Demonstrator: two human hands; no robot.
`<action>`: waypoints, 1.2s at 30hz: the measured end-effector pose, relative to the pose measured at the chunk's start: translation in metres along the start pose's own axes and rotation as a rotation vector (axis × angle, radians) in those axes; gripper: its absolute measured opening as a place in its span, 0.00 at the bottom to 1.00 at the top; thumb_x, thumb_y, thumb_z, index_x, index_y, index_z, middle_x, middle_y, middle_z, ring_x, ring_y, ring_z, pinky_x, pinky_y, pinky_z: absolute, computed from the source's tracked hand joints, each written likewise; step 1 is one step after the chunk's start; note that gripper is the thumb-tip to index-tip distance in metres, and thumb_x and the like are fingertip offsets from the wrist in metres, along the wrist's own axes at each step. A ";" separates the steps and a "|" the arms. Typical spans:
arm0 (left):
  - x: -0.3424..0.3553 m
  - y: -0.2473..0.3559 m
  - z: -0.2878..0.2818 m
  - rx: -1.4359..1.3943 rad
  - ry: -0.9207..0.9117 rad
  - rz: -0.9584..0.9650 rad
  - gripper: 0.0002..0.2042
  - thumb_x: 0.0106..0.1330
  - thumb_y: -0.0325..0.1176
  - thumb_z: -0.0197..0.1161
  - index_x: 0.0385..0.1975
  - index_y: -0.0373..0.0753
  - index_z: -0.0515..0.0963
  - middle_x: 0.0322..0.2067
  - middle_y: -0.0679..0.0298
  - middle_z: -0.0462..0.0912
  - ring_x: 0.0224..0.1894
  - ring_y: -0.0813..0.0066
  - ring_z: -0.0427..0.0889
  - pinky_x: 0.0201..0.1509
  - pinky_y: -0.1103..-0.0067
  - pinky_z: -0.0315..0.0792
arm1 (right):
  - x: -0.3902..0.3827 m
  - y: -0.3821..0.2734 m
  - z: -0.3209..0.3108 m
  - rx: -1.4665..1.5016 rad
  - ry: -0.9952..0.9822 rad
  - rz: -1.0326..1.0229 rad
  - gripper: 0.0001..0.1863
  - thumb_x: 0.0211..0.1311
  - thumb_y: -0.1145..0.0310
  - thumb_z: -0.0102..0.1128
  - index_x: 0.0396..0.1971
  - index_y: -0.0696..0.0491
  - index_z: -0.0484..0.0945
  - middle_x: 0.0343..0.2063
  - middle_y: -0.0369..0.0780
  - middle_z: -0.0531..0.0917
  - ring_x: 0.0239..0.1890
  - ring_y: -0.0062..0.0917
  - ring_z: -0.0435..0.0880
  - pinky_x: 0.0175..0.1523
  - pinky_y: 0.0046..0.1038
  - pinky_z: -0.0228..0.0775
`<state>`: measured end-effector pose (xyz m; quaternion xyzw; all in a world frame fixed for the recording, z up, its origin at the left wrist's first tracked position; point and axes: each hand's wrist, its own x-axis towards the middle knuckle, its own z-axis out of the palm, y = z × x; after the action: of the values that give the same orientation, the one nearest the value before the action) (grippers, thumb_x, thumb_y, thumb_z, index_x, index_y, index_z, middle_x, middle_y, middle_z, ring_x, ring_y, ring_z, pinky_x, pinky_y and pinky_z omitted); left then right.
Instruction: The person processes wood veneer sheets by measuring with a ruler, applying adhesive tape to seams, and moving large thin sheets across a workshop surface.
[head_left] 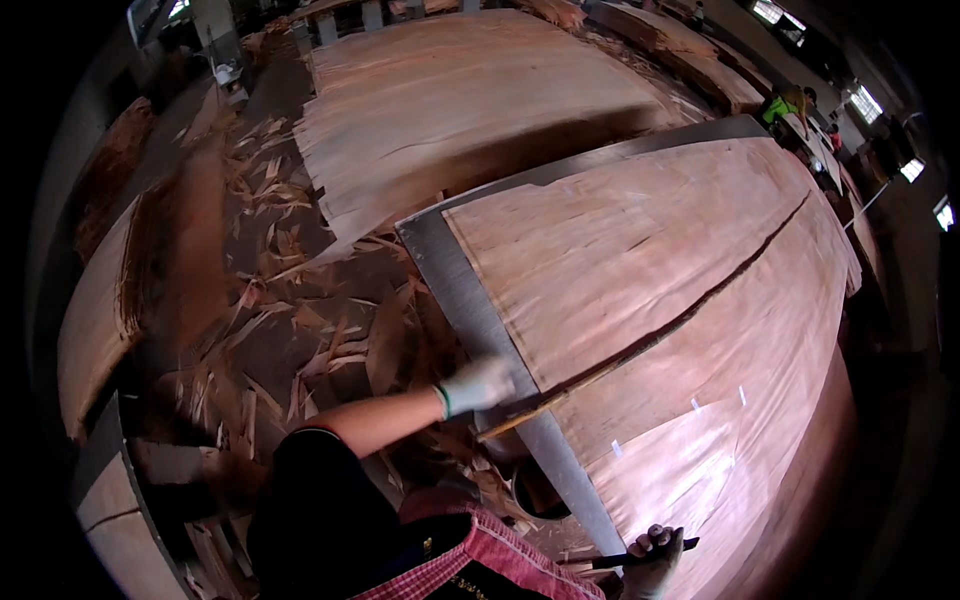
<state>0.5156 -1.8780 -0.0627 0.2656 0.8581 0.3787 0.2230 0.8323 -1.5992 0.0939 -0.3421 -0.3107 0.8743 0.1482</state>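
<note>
Strip (522, 413) juts end-on over table's (572, 468) near edge, just R of nearer L hand (478, 387) (grip blurred, can't tell); R hand (650, 572) clamped on blk tool (689, 545).

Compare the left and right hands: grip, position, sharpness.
Grip: the right hand is closed around a dark, slim tool; no tool shows in the left hand, and its finger pose is unclear.
Position: the left is by the grey table edge, near the narrow strip's end; the right appears at the veneer sheet's near corner.
Sharpness: the left is blurred, the right clearer.
Shared: both seem to wear pale gloves.
</note>
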 end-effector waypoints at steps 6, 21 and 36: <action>0.110 -0.157 -0.154 -1.084 0.763 -0.385 0.07 0.60 0.33 0.63 0.29 0.40 0.71 0.24 0.66 0.74 0.24 0.75 0.73 0.28 0.77 0.72 | 0.034 0.040 0.033 -0.073 0.073 0.040 0.17 0.69 0.52 0.48 0.23 0.47 0.70 0.26 0.33 0.74 0.22 0.18 0.68 0.25 0.20 0.58; 0.183 -0.021 -0.157 0.008 0.982 0.120 0.08 0.59 0.34 0.58 0.26 0.36 0.75 0.25 0.50 0.77 0.30 0.48 0.77 0.34 0.61 0.68 | 0.150 0.047 0.185 -0.995 -0.170 0.076 0.22 0.66 0.51 0.52 0.40 0.58 0.79 0.27 0.39 0.82 0.29 0.20 0.79 0.30 0.17 0.65; -0.031 0.055 0.021 0.330 0.130 0.187 0.22 0.53 0.38 0.66 0.45 0.37 0.70 0.39 0.50 0.75 0.42 0.50 0.75 0.45 0.62 0.70 | 0.244 0.036 0.097 -0.730 0.213 -0.253 0.08 0.59 0.62 0.61 0.28 0.51 0.78 0.20 0.31 0.77 0.18 0.17 0.72 0.22 0.20 0.63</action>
<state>0.5669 -1.8547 -0.0276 0.3522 0.8927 0.2681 0.0843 0.5874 -1.5543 0.0023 -0.4199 -0.6236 0.6409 0.1550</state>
